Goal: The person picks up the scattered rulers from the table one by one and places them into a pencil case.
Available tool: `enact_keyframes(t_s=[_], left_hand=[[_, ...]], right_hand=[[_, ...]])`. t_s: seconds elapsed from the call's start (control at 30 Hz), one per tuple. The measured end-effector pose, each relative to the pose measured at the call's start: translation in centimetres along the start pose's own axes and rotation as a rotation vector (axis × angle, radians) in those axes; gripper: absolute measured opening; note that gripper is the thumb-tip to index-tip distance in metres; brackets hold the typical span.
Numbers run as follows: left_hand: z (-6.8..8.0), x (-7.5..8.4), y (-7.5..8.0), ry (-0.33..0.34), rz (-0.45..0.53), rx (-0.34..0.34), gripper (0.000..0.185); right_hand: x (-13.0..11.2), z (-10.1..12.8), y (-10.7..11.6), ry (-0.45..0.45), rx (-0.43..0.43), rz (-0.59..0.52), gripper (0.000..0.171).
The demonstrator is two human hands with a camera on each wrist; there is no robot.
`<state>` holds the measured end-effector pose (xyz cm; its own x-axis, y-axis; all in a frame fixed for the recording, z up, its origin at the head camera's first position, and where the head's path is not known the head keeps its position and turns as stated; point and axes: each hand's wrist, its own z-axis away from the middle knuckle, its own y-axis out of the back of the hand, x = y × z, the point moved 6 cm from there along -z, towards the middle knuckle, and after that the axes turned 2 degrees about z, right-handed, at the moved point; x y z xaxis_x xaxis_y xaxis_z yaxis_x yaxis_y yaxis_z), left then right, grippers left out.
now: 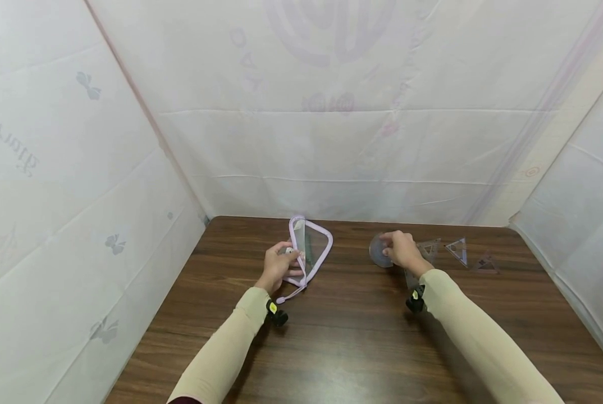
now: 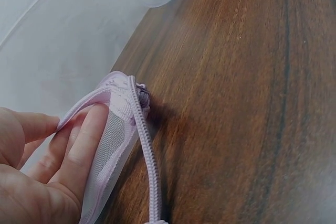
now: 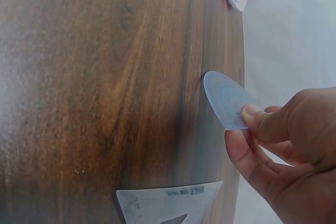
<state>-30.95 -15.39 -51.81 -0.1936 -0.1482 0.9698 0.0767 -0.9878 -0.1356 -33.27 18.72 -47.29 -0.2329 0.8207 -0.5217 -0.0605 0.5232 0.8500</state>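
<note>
Two hands busy: left hand (image 1: 279, 264) grips the pink mesh zipper pouch (image 1: 315, 247) mouth, held upright near the table's (image 1: 342, 336) back edge, long axis front-to-back. Right hand (image 1: 403, 250) pinches the clear round protractor (image 1: 379, 250), lifted, just right of the pouch. Three set squares (image 1: 457, 249) lie toward the back right corner.

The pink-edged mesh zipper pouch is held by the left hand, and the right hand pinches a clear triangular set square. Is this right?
Not quite. The left hand does hold the pink-edged mesh zipper pouch, but the right hand pinches a clear round plastic disc, not a triangular set square. The right wrist view shows it; the clear triangular set squares lie on the brown wooden table.
</note>
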Motion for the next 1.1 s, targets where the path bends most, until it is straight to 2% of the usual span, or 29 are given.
enact_keyframes(t_s=[0.33,0.67,1.1], left_hand=[[0.1,0.2,0.0,-0.014,0.009,0.006,0.023],[0.1,0.4,-0.1,0.005,0.020,0.002,0.023],[0.1,0.2,-0.2,0.012,0.018,-0.003,0.025]], right_hand=[[-0.3,-0.4,0.6,0.009,0.022,-0.029,0.038],[-0.8,-0.5,2.0,-0.040,0.020,-0.056,0.041],[-0.7,-0.8,2.1,-0.059,0.021,-0.091,0.041]])
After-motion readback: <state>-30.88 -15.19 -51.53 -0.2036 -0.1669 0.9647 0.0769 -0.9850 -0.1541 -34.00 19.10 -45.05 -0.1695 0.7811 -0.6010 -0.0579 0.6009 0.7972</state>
